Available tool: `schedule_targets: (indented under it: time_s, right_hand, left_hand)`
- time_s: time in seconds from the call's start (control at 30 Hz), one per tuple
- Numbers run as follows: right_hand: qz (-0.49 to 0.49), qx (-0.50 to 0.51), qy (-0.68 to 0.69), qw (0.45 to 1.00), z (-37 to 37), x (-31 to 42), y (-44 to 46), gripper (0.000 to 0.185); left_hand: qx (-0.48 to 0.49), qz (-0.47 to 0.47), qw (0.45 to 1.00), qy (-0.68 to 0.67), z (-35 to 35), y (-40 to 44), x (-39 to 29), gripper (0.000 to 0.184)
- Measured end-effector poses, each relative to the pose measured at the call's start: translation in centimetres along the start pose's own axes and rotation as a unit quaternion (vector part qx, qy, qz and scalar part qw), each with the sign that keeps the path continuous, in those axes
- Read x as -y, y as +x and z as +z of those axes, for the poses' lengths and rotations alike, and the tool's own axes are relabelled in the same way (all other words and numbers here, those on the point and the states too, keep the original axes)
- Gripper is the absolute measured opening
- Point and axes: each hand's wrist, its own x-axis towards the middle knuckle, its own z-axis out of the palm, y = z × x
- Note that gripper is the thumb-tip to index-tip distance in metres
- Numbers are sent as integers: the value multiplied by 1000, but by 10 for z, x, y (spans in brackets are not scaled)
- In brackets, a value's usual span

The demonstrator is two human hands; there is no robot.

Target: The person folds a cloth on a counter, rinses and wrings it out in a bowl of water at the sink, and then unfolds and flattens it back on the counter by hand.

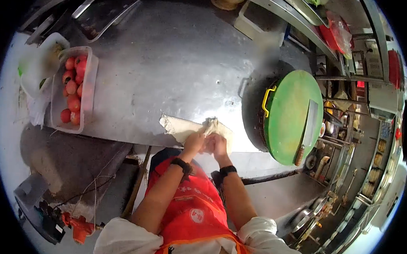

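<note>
An off-white cloth (179, 127) lies partly spread at the front edge of the steel table (169, 67), bunched up in the middle. My left hand (194, 143) is closed on the bunched part. Right beside it, my right hand (218, 144) grips the same cloth, its fingers curled and partly hidden in the folds. The two hands are close together, almost touching.
To the right stands a round green chopping board (287, 116) with a yellow handle; a cleaver (309, 126) lies on it. At the left is a clear plastic tub (91, 78) of tomatoes (71, 89). A white container (250, 21) sits at the back, under a metal shelf (283, 11).
</note>
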Motion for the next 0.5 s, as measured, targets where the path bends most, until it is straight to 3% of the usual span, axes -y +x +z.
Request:
schedule_targets:
  time_s: [0.07,0.1,0.13,0.2,0.27,0.4,0.47,0.5]
  right_hand:
    - [4,-36,-35,999,-4,20,12,30]
    - [43,-58,26,997,-4,31,19,30]
    - [81,-79,87,990,-4,39,29,29]
    - [42,-88,52,994,-7,46,49,28]
    - [146,-113,101,978,-3,73,63,26]
    - [116,-98,116,982,-6,102,90,22]
    - [117,-96,101,983,-14,103,127,20]
    - [52,-99,87,990,-27,76,162,18]
  left_hand:
    - [-38,95,993,54,11,20,1,36]
    - [-45,131,990,-26,15,27,-4,45]
    - [-40,127,991,-27,13,23,-19,45]
    - [-46,28,985,-164,9,13,-54,46]
    - [-91,34,991,-96,7,19,-73,47]
    - [-112,155,981,8,-2,50,-96,50]
    - [-78,-5,993,-89,-17,49,-134,49]
    - [-101,26,992,-70,-14,70,-131,48]
